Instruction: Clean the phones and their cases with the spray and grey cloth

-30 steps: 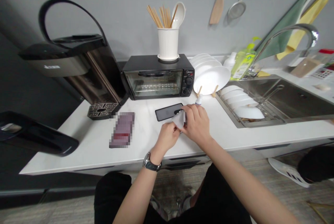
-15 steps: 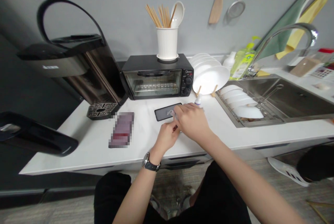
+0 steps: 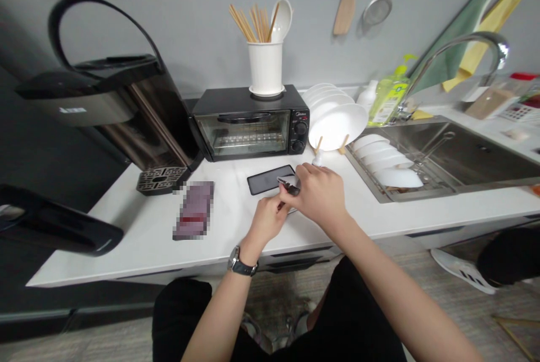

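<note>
Countertop (image 3: 126,255), white, carrying toaster oven (image 3: 243,135) at rear and black smartphone (image 3: 266,179) lying flat before it. Right hand (image 3: 319,196) closed, pinching small dark metal item (image 3: 288,185), too small to identify, at the smartphone's near right corner. Left hand (image 3: 265,221) curled just beneath, grip unclear; wristwatch (image 3: 241,266) on its wrist. Small white bottle (image 3: 317,158) standing just beyond right hand.

A black rectangular smartphone (image 3: 268,179) lies flat and still. Just above its right corner sits a small dark metallic object (image 3: 289,185), too small to identify.
</note>
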`<act>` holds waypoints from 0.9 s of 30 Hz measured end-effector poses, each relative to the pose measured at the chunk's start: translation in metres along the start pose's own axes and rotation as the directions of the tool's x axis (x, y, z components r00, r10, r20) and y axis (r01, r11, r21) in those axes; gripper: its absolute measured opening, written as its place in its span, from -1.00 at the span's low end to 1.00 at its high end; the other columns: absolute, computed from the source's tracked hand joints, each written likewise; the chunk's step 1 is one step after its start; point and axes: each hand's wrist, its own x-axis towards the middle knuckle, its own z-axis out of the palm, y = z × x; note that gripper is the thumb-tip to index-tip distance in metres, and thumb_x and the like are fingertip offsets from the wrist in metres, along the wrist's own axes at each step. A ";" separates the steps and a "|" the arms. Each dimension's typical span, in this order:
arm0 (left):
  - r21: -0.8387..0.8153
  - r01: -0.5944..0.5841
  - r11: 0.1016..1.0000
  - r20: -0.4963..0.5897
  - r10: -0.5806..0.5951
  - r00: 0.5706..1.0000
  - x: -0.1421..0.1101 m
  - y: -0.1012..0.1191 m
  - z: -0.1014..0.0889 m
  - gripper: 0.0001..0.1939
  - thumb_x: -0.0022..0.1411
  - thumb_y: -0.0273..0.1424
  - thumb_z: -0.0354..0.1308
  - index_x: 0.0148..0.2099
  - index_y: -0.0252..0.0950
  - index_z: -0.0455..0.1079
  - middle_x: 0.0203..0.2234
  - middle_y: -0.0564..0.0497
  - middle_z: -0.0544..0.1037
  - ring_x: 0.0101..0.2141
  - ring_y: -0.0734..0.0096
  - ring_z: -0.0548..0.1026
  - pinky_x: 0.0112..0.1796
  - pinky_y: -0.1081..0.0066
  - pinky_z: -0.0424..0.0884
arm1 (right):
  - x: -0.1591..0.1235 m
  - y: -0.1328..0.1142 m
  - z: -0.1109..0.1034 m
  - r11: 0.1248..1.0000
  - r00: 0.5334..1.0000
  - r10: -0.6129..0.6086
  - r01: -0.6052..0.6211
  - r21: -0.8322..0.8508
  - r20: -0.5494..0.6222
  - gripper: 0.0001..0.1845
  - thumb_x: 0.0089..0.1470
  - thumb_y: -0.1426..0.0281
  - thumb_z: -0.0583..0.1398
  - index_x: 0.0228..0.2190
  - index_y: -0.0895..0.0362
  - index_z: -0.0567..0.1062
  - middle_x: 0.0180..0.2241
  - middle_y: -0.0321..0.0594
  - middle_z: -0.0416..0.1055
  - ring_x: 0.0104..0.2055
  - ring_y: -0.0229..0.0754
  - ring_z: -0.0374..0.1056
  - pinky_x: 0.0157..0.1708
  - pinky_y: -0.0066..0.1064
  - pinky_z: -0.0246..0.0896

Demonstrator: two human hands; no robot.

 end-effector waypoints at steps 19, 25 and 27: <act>-0.035 0.031 0.999 -0.003 -0.031 1.000 -0.001 0.003 0.000 -0.78 0.36 -0.50 0.08 -0.34 -0.31 0.48 -0.62 0.09 0.47 -0.59 0.47 0.33 -0.48 0.45 0.10 | -0.017 0.014 0.041 0.983 0.957 0.092 -0.042 0.181 -0.274 -0.49 0.19 -0.09 0.20 -0.25 0.13 0.44 -0.35 -0.16 0.44 -0.35 -0.09 0.30 -0.38 -0.31 0.06; 0.018 0.024 1.000 0.003 -0.024 1.000 -0.001 0.001 0.001 -0.81 0.30 -0.57 0.10 -0.13 -0.35 0.52 -0.54 0.02 0.58 -0.52 0.36 0.47 -0.46 0.44 0.17 | -0.001 -0.003 0.013 0.993 0.984 -0.111 0.116 0.027 -0.137 -0.80 0.17 0.27 0.21 -0.44 0.09 0.42 -0.43 -0.19 0.42 -0.33 -0.08 0.26 -0.28 -0.25 0.01; 0.071 0.022 0.997 0.011 -0.023 1.000 -0.001 0.000 0.001 -0.78 0.23 -0.63 0.10 -0.17 -0.35 0.53 -0.47 -0.05 0.64 -0.45 0.29 0.54 -0.43 0.43 0.23 | 0.001 -0.011 0.015 0.979 0.972 -0.200 0.202 0.002 -0.127 -0.88 0.16 0.44 0.17 -0.44 0.10 0.43 -0.44 -0.20 0.41 -0.33 -0.09 0.24 -0.27 -0.24 -0.01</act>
